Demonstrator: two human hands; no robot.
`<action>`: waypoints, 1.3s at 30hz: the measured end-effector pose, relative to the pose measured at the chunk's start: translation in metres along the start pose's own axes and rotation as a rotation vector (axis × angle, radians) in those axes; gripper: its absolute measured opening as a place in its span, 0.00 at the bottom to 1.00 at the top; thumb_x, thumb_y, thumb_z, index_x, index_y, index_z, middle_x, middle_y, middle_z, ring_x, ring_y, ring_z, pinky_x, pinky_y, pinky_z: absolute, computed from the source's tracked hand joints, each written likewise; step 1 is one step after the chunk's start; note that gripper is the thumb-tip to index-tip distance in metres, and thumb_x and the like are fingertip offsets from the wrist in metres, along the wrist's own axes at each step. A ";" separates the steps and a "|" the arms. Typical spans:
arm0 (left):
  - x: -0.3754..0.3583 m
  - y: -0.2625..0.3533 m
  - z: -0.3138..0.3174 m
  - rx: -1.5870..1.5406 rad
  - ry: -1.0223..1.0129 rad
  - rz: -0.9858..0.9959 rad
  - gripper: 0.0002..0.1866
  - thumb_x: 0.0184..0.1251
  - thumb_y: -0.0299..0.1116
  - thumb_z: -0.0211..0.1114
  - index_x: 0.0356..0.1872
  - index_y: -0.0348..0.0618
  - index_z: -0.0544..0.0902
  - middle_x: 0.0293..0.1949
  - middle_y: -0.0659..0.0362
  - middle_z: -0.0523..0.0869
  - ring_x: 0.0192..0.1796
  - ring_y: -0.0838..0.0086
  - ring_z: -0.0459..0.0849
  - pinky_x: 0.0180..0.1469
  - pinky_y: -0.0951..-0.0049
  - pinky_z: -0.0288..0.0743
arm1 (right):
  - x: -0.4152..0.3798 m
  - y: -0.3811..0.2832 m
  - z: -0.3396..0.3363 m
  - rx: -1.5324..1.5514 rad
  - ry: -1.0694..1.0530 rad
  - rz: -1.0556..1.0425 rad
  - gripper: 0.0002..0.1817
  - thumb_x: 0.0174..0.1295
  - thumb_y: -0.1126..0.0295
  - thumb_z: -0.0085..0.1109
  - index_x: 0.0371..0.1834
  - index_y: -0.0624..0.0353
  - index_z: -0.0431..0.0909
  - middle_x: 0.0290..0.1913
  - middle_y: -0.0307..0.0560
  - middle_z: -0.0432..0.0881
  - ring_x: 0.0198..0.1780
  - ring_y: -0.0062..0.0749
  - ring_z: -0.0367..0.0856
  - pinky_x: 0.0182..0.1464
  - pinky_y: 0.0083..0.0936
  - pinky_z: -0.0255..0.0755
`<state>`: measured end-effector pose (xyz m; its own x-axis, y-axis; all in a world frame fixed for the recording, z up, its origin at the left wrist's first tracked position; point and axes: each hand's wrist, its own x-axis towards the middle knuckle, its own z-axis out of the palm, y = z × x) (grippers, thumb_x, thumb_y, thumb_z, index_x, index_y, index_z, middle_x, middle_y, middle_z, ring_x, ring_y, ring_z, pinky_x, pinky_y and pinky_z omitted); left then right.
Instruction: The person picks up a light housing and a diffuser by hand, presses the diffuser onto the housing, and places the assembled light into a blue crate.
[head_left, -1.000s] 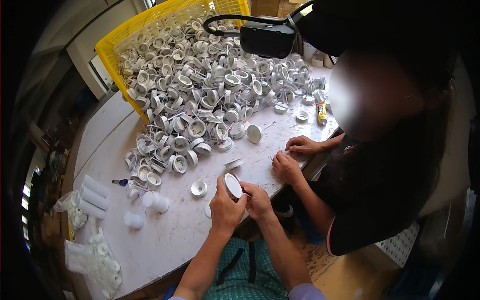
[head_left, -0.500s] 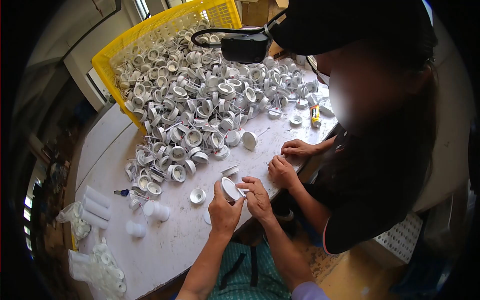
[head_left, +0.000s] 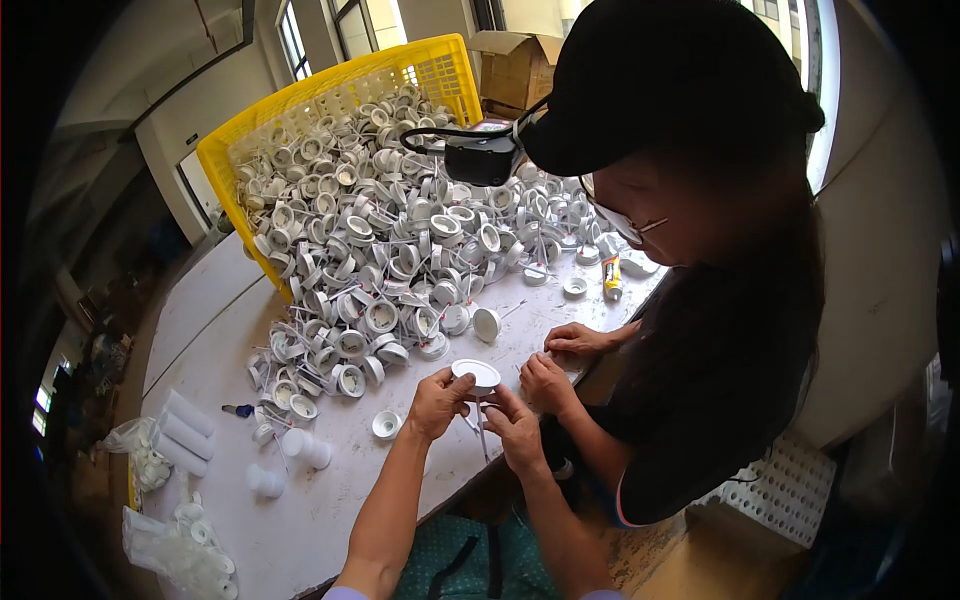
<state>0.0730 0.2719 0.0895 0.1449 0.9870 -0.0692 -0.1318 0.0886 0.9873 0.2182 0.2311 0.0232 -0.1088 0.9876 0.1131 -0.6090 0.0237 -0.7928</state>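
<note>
Above the table's front edge I hold a round white light housing (head_left: 475, 374), its flat oval-looking face turned up and a thin white wire hanging below. My left hand (head_left: 437, 402) grips its left rim, with the thumb on the edge. From the right, my right hand (head_left: 513, 428) has its bent fingers at the underside and right edge, near the wire; exactly what the fingertips pinch is partly hidden. On the table left of my hands lies a small white cup-shaped ring (head_left: 387, 425).
A yellow crate (head_left: 225, 190) spills many white housings across the white table (head_left: 330, 530). White tubes (head_left: 183, 432), stacked discs (head_left: 306, 449) and plastic bags (head_left: 175, 550) lie at left. A person in black (head_left: 720, 300) works close at right, hands (head_left: 550, 383) near mine. A yellow tube (head_left: 611, 278) lies beyond.
The housing has tipped from facing sideways to facing up, and its wire now hangs visibly below. My hands have shifted around it. The camera view has tilted up slightly.
</note>
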 end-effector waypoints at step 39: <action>-0.078 -0.003 0.034 0.361 0.216 0.076 0.24 0.51 0.28 0.67 0.51 0.32 0.71 0.39 0.51 0.82 0.37 0.70 0.84 0.33 0.73 0.80 | -0.036 -0.013 0.008 -0.133 0.167 0.098 0.16 0.60 0.74 0.59 0.48 0.74 0.75 0.36 0.48 0.81 0.30 0.21 0.80 0.29 0.18 0.81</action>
<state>0.0950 0.1902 0.0967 -0.0661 0.9977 0.0157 0.2233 -0.0006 0.9748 0.2240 0.1940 0.0344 -0.0238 0.9979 -0.0606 -0.4919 -0.0645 -0.8682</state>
